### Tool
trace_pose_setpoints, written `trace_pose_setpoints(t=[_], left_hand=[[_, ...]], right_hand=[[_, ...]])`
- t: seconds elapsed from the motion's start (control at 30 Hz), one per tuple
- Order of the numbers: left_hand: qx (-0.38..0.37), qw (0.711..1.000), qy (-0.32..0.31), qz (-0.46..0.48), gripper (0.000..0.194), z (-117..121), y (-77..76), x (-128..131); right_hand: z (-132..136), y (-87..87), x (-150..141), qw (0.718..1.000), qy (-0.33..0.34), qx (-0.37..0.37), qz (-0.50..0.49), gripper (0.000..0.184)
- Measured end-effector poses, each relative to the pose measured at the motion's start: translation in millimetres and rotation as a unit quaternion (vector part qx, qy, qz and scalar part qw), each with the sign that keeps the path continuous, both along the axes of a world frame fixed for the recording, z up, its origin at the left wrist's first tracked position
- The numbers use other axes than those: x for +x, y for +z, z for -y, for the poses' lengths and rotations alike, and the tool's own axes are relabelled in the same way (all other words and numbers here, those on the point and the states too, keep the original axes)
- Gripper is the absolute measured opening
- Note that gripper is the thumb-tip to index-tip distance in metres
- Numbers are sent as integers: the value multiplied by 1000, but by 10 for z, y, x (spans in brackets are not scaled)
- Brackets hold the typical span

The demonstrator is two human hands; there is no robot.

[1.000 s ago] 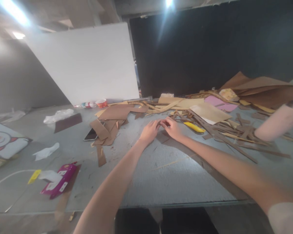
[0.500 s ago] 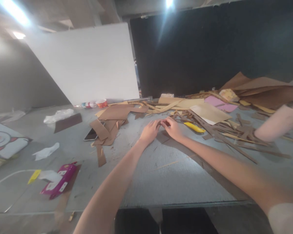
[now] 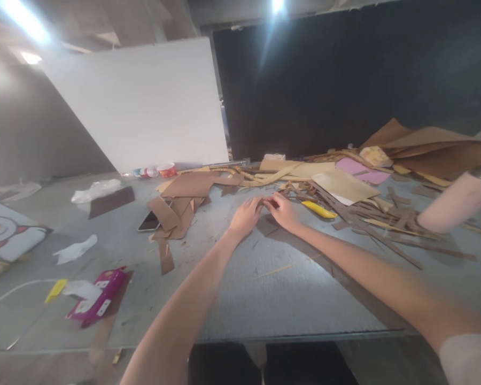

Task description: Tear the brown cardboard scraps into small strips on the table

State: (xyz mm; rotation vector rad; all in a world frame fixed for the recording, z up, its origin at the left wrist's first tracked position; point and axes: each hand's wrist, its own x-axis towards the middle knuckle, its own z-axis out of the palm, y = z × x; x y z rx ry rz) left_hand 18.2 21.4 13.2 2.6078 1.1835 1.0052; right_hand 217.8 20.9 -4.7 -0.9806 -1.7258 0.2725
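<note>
My left hand (image 3: 246, 215) and my right hand (image 3: 281, 210) meet fingertip to fingertip above the middle of the grey table (image 3: 264, 299). Both have their fingers pinched together; whatever lies between them is too small or hidden to name. Just right of my right hand lies a yellow cutter-like tool (image 3: 319, 209). Brown strips (image 3: 344, 208) are heaped beyond it. Small dark scraps (image 3: 268, 229) rest on the table under my hands. Left of my left hand are brown sheet pieces (image 3: 184, 214), partly covering a phone (image 3: 148, 221).
A pink bottle (image 3: 457, 203) stands at the right among loose strips. A magenta tissue pack (image 3: 100, 297) lies front left, near crumpled white tissue (image 3: 75, 249). Larger brown sheets (image 3: 433, 147) pile up back right. A red paper cup (image 3: 167, 170) is at the back. The table's front edge runs below my forearms.
</note>
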Motion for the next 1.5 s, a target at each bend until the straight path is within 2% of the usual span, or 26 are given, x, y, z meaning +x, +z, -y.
trace_pose_setpoints(t=[0.5,0.87,1.2,1.5], left_hand=[[-13,1000,14,7,37,-11,-8,-3],[-4,1000,15,16,36,-31,-44,-9],[-19,1000,10,14,36,-23,-19,-5],[0,1000,-5,3,34,-18,-28,-2]], right_hand=[[-9,-12,-2,1000,-10,-2,12,28],[-49,-69,-17,1000,-8,-3,23,29],[-11,-16,9,1000,0,2,23,27],[-36,-38,2,999,9,-6,37,35]])
